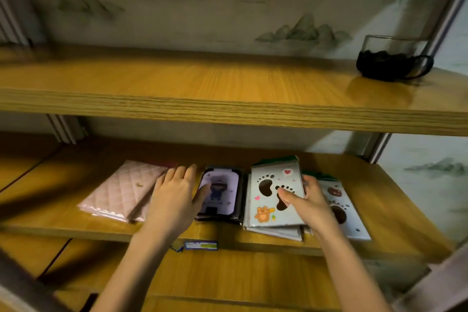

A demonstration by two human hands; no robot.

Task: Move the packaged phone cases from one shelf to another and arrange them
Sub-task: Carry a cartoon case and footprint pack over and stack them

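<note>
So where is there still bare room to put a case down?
The upper shelf is bare from its left end to the glass cup. On the lower shelf, bare patches lie left of the pink quilted case and right of the bear case. Between them it is crowded: the dark case, left hand, right hand gripping the footprint case.
</note>
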